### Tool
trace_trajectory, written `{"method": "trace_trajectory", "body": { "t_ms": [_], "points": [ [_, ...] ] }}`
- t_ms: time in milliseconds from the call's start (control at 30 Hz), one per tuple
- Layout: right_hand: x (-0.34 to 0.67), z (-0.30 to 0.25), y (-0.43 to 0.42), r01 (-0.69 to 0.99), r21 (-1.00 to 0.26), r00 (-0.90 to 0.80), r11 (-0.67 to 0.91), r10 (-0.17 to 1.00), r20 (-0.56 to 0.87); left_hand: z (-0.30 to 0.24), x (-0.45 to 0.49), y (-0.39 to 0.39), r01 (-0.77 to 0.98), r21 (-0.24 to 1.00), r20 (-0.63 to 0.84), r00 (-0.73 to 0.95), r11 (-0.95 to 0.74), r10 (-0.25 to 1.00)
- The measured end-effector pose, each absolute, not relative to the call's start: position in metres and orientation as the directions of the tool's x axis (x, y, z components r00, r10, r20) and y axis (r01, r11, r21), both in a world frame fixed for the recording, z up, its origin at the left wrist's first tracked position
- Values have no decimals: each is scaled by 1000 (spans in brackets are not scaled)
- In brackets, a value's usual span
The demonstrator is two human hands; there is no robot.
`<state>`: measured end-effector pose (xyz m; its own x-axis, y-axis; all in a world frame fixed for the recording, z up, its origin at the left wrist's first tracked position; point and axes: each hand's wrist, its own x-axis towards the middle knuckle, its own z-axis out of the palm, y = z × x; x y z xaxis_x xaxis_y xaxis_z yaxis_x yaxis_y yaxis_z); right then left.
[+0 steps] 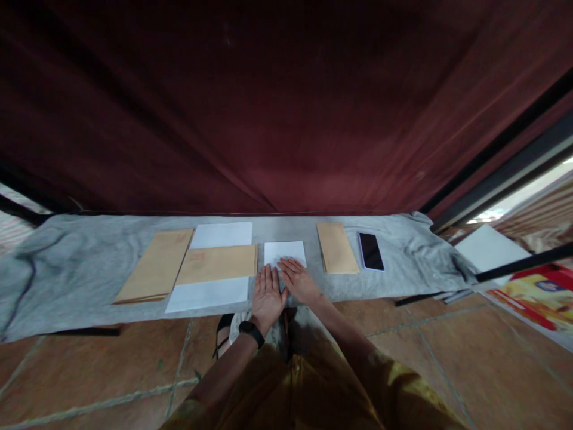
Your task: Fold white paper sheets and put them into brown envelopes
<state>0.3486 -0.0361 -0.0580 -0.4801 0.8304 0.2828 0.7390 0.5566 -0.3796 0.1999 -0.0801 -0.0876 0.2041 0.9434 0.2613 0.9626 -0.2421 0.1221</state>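
Observation:
A folded-looking white sheet of paper [283, 248] lies in front of me on the grey cloth. Flat on its near left part rests my left hand [268, 295], fingers stretched out, a dark band on the wrist. My right hand [299, 283] also lies flat, its fingers across the sheet's near middle, close beside the left thumb. The sheet's near edge is hidden under both hands. Left of it, a brown envelope stack [219, 263] lies across white paper [208, 294]. Right of the hands is a smaller pile of brown envelopes [338, 248].
Another stack of brown envelopes [156, 263] lies at the left. A phone [371, 251] with a dark screen sits at the right on the grey cloth [412, 263]. A dark red curtain [286, 119] hangs behind the narrow table. A colourful box [537, 298] is at lower right.

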Motion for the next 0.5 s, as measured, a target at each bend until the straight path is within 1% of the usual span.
{"method": "trace_trajectory", "body": {
  "t_ms": [67, 133, 300, 500],
  "points": [
    [336, -58, -27, 700, -361, -554, 616, 787, 271, -88, 199, -80, 959, 122, 259, 220, -257, 941],
    [325, -59, -17, 699, -352, -574, 622, 782, 242, -90, 199, -81, 955, 129, 265, 228, -268, 937],
    [311, -66, 4, 762, -320, -528, 563, 826, 197, -92, 200, -80, 949, 175, 314, 201, -264, 928],
    [309, -70, 20, 792, -287, -496, 538, 842, 211, -90, 201, -80, 948, 182, 342, 188, -261, 921]
  ]
}}
